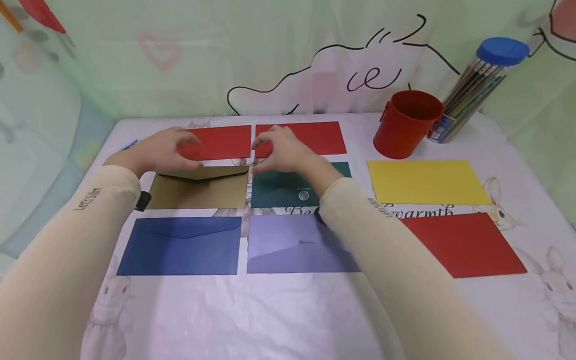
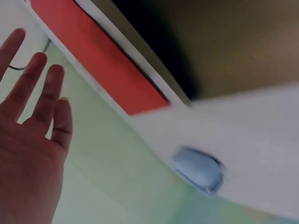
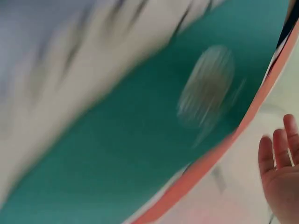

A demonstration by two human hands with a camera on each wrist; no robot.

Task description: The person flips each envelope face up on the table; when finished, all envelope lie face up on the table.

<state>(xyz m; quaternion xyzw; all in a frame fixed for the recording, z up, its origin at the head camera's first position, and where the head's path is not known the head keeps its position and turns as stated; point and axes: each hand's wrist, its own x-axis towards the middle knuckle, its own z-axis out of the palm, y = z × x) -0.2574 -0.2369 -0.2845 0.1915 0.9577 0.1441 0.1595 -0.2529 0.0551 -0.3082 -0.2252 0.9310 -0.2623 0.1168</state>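
Hand status first, head view: my left hand hovers over the top edge of the brown envelope, fingers relaxed and spread, nothing gripped. Right hand hovers just beside it, above the gap between the brown envelope and the green envelope, also loose and empty. I can't tell whether either hand touches paper. Brown envelope lies flat on the table, middle row, left col., flap partly lifted. Behind it: two red envelopes, side by side. In front: blue envelope and lilac envelope. To the right: yellow sheet and red sheet. Back right: red cup w/ a blue-capped pencil tube leaning on it.

Left wrist view: left hand open, fingers straight and apart, holding nothing. Brown envelope and a red envelope pass beneath; frame is motion-blurred. A small pale blue thing sits at the table edge; ID not possible.

Right wrist view: heavy blur. Right hand open, palm empty. Green envelope fills the frame, round seal on it.

Risks, my judgement:
- Raised flap: a loose pinch could catch the flap only, so the envelope body swings or creases.
- Envelopes lie close together; a sliding fingertip could drag a neighbour and break the grid.
- Sleeves cross the front row; a low forearm could shift the lilac envelope.
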